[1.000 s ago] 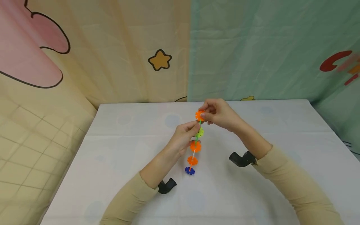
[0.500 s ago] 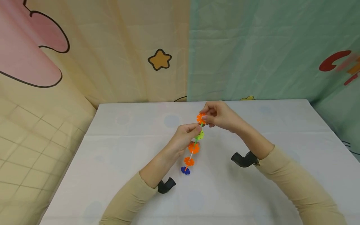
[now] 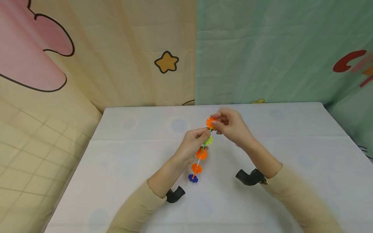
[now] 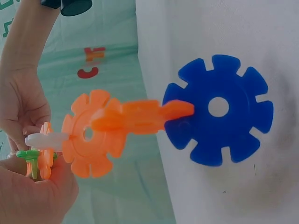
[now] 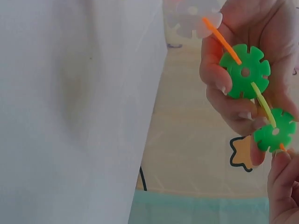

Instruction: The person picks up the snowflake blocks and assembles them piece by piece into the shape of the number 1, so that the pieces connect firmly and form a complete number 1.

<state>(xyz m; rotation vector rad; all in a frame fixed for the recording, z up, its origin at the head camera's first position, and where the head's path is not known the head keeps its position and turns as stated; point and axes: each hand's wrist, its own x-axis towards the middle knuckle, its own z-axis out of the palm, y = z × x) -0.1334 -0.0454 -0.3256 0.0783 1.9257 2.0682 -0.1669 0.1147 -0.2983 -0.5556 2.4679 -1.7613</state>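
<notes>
A chain of interlocking snowflake discs hangs between both hands above the table. Its far end is an orange disc (image 3: 209, 122), pinched by the thumb and fingers of my right hand (image 3: 231, 126). Just below, my left hand (image 3: 190, 144) grips the chain by a yellow-green disc (image 3: 208, 140). Lower down, an orange disc (image 4: 93, 163) joins through an edge-on orange disc (image 4: 140, 116) to a blue disc (image 4: 250, 100) at the near end. In the right wrist view, green discs (image 5: 257, 77) and a whitish disc (image 5: 187, 21) show. Fingers cover some joints.
A white cloth covers the table (image 3: 131, 181). Cartoon-printed curtains (image 3: 140, 38) stand behind it. Black bent pieces (image 3: 247, 177) sit at both wrists, near the beige sleeves (image 3: 300, 197).
The chain's near end has swung slightly left. My right hand has come down a little toward me with the top orange disc. Both hands keep their hold.
</notes>
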